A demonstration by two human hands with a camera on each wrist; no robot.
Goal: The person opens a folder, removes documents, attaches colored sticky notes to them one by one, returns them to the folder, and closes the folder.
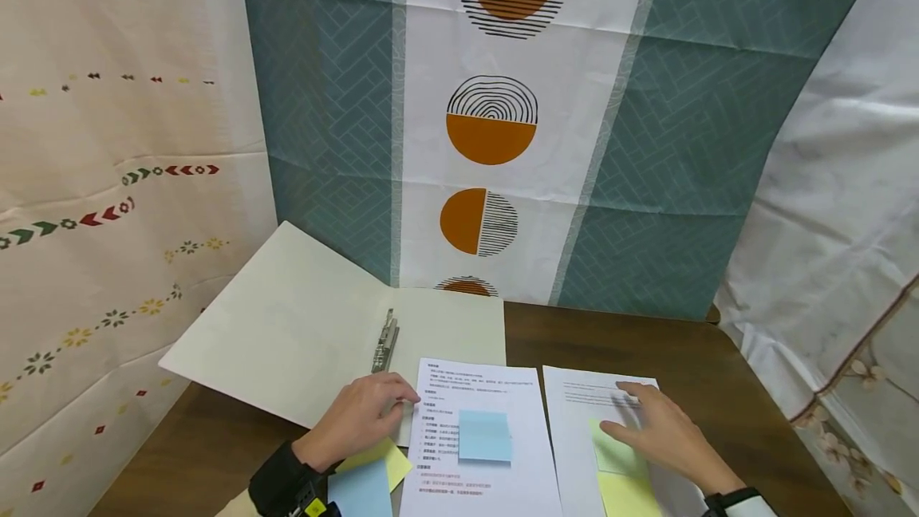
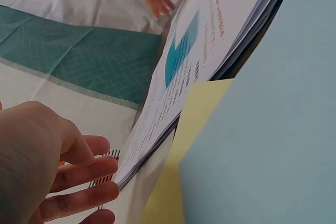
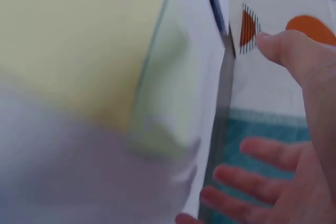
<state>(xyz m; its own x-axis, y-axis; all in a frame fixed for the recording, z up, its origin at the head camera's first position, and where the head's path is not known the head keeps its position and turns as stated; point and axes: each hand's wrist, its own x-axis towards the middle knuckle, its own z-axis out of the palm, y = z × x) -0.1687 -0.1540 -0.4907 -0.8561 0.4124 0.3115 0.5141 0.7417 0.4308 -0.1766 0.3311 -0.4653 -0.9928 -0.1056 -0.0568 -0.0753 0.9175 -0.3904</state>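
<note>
A stack of printed sheets lies on the table with a blue sticky note on its top page. My left hand is at the stack's left edge, fingers loosely bent, holding nothing; whether the fingertips touch the paper I cannot tell. Over a second printed sheet to the right hovers my right hand, its thumb and fingers spread with nothing between them. That sheet bears a green sticky note and a yellow sticky note. In the right wrist view, the spread right hand is beside the paper.
Behind the stack lies an opened cream folder with a metal clip at its fold. Left of the stack are a yellow paper and a light blue paper. A patterned cloth hangs behind the brown table.
</note>
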